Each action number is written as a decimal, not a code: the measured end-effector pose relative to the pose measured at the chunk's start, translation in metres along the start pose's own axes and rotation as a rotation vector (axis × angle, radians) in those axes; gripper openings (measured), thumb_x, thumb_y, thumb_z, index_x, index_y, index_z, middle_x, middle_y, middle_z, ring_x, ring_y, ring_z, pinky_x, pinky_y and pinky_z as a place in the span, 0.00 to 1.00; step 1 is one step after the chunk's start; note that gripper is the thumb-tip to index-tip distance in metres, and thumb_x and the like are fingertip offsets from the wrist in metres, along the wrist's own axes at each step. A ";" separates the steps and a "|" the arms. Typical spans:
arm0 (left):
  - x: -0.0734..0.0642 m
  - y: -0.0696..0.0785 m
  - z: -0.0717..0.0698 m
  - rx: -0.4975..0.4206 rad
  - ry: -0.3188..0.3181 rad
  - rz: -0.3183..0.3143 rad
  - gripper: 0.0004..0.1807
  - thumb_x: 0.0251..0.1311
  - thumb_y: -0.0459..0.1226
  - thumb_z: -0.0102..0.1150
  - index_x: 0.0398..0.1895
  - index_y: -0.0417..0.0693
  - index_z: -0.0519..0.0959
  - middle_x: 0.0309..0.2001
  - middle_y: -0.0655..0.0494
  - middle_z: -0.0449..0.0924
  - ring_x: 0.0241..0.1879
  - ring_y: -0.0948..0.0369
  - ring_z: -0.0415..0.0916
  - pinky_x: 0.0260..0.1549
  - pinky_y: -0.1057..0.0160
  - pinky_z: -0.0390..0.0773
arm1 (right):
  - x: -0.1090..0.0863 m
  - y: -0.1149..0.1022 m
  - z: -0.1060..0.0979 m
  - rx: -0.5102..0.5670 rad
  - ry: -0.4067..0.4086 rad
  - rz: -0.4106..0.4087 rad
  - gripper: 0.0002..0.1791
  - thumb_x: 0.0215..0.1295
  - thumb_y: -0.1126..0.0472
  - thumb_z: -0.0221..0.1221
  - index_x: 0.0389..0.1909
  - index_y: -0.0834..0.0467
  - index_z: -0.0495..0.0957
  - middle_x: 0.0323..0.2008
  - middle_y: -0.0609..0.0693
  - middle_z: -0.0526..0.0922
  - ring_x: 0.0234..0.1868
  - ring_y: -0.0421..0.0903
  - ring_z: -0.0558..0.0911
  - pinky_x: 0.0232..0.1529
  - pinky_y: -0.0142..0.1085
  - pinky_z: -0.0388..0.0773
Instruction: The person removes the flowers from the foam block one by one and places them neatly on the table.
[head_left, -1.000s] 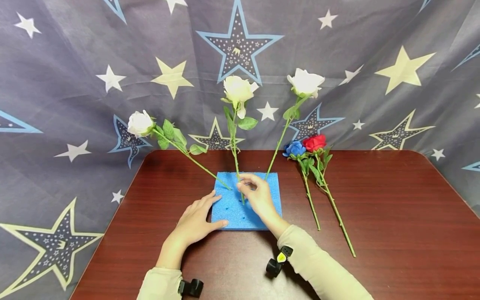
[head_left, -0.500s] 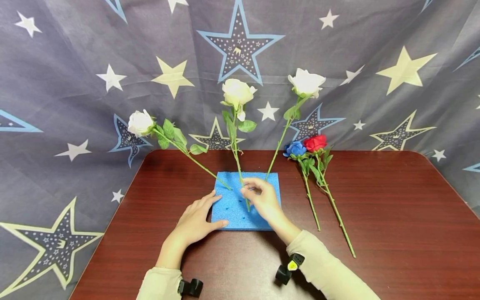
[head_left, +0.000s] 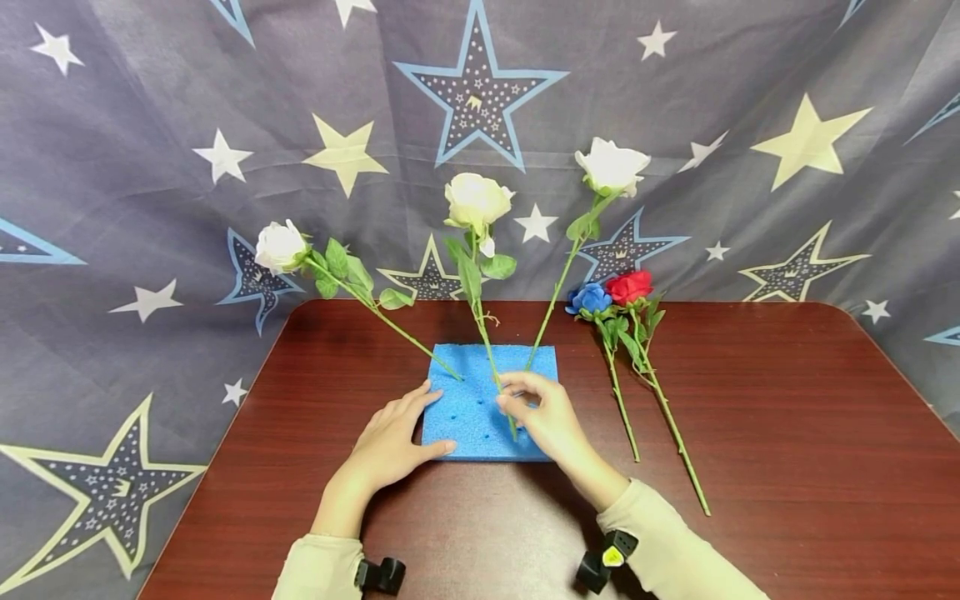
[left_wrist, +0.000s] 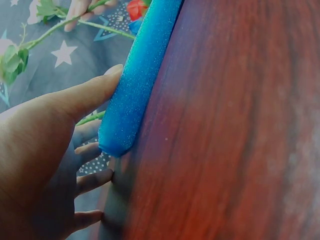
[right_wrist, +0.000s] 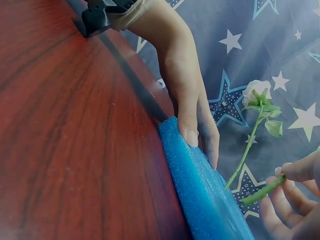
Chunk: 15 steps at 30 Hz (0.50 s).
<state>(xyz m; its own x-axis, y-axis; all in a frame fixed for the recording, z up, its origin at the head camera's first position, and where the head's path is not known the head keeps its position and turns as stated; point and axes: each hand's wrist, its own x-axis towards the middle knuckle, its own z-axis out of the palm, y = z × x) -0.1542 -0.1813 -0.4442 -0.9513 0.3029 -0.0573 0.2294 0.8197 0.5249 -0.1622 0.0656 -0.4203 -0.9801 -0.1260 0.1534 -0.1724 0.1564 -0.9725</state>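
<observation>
My right hand (head_left: 553, 423) pinches the green stem of a white rose (head_left: 478, 200) low down, over the right part of a blue foam block (head_left: 465, 437). In the right wrist view the stem's cut end (right_wrist: 249, 201) shows just off the foam's top face; whether it touches I cannot tell. With fingers spread, my left hand (head_left: 393, 442) rests on the block's left edge, its thumb (left_wrist: 102, 87) on the near left corner. Two more white roses stand in the foam: one (head_left: 281, 247) leans left, the other (head_left: 611, 167) leans right. Small holes dot the block.
On the table (head_left: 787, 417) to the right of the foam lie a blue rose (head_left: 590, 298) and a red rose (head_left: 630, 287), their stems pointing toward the front. A grey curtain (head_left: 675, 83) with stars hangs behind the table's back edge.
My right hand has moved right and toward the front edge of the foam, carrying the white rose, whose bloom has sunk lower in view. The left hand stays put.
</observation>
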 end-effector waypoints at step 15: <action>0.001 -0.002 0.001 0.002 0.002 0.009 0.47 0.57 0.64 0.61 0.77 0.59 0.60 0.78 0.60 0.49 0.74 0.50 0.51 0.67 0.37 0.53 | -0.024 -0.001 -0.023 -0.057 -0.064 -0.002 0.13 0.61 0.71 0.65 0.47 0.66 0.83 0.33 0.57 0.85 0.31 0.45 0.83 0.30 0.31 0.76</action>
<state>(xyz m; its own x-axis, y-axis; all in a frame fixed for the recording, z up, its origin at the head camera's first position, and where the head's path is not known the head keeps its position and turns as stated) -0.1553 -0.1824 -0.4461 -0.9497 0.3091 -0.0507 0.2382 0.8179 0.5237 -0.1407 0.0906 -0.4186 -0.9717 -0.1886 0.1424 -0.1817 0.2109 -0.9605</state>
